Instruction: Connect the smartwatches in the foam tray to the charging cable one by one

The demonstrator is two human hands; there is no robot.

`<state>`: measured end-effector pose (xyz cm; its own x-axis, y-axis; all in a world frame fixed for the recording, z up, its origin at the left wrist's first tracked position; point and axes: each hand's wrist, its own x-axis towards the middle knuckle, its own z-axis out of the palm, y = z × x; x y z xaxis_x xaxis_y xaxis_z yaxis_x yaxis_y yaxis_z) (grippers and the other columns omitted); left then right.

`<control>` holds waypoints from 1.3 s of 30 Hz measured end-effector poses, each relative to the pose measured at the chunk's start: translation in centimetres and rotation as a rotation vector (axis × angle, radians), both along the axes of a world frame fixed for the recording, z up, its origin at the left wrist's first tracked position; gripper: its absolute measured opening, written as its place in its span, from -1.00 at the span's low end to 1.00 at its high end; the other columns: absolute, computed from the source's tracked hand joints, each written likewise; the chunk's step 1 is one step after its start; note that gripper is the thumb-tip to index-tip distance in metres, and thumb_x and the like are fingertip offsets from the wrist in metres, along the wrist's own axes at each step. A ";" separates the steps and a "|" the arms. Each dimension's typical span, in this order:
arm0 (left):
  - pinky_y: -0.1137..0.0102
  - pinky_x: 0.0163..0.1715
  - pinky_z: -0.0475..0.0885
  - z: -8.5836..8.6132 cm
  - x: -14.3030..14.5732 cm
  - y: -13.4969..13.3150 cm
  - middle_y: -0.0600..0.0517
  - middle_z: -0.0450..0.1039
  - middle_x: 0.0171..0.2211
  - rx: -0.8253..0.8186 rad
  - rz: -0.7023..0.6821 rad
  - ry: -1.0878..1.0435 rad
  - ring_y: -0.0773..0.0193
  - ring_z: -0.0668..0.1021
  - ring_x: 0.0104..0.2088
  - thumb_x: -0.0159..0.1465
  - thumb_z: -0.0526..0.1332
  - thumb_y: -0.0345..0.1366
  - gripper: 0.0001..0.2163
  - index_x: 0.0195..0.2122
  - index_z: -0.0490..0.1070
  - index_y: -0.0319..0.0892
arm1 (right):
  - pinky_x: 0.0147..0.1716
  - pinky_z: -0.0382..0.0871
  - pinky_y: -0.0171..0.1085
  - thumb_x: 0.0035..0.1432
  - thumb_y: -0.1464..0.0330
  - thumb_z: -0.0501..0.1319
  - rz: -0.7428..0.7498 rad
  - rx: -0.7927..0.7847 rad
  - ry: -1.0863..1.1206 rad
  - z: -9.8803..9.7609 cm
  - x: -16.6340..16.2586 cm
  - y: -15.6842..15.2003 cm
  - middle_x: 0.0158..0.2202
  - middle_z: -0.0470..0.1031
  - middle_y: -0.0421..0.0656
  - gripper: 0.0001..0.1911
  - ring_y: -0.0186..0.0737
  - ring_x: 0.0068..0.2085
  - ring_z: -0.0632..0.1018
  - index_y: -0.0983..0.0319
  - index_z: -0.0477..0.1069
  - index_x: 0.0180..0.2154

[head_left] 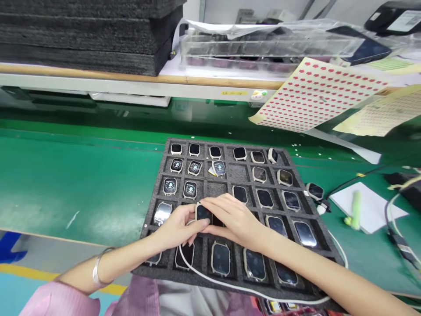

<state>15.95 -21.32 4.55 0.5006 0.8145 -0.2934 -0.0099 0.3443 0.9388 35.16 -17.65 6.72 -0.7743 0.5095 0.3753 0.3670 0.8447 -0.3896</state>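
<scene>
Between both hands, over the middle of the black foam tray [238,172], is a smartwatch [202,211] with a dark screen and no strap. My left hand [177,224] grips its left side, thumb across the lower edge. My right hand [235,221] closes on it from the right, fingers over the top edge. A white cable [217,281] runs from under my left hand along the tray's front; its tip is hidden. Strapless watches sit in the tray's compartments. Several at upper left, such as one watch [170,186], have lit screens; the others look dark.
Black foam slabs [79,39] are stacked on the shelf at upper left, near clear plastic trays [237,46]. A red-dotted sticker sheet [312,94] hangs over the shelf edge. Right of the tray lie a watch [315,191], white paper [371,215] and cables [399,243] on the green bench [82,184].
</scene>
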 end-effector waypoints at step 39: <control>0.56 -0.76 0.06 0.2 -0.2 -0.1 0.17 0.19 -0.57 0.041 0.005 0.001 0.52 0.17 -0.72 0.21 0.23 -0.06 -0.65 -0.20 0.33 -0.28 | -0.14 0.37 -0.08 0.24 0.15 0.22 0.008 -0.136 0.059 -0.5 0.0 -0.2 -0.11 0.46 0.02 -0.52 -0.05 -0.13 0.48 0.31 0.29 0.07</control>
<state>15.76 -21.42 4.74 0.4963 0.8284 -0.2599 -0.0109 0.3053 0.9522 35.17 -17.87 6.20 -0.7575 0.5523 0.3480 0.3333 0.7856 -0.5213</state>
